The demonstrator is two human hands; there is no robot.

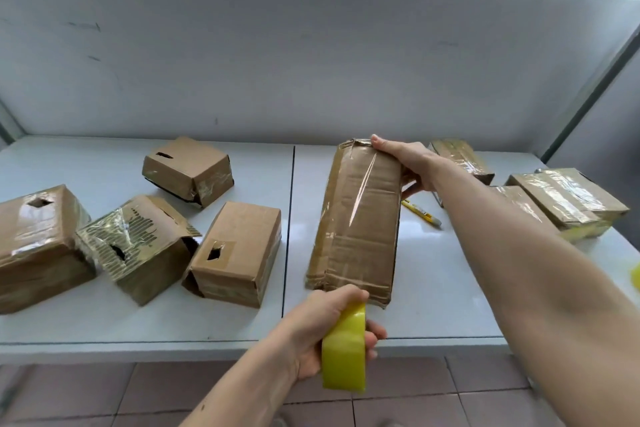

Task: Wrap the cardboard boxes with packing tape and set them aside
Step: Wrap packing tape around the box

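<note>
A long flat cardboard box (356, 218) lies lengthwise on the white table (436, 291), with clear tape shining along its top. My right hand (408, 163) grips the box's far right corner. At the near end of the box my left hand (325, 329) holds a yellow roll of packing tape (344, 350), just past the table's front edge. Whether a strip runs from the roll to the box cannot be told.
Several battered boxes (235, 253) with holes sit on the left half of the table. Taped boxes (568, 201) lie at the right, behind my right arm. A yellow utility knife (420, 212) rests beside the long box. A white wall backs the table.
</note>
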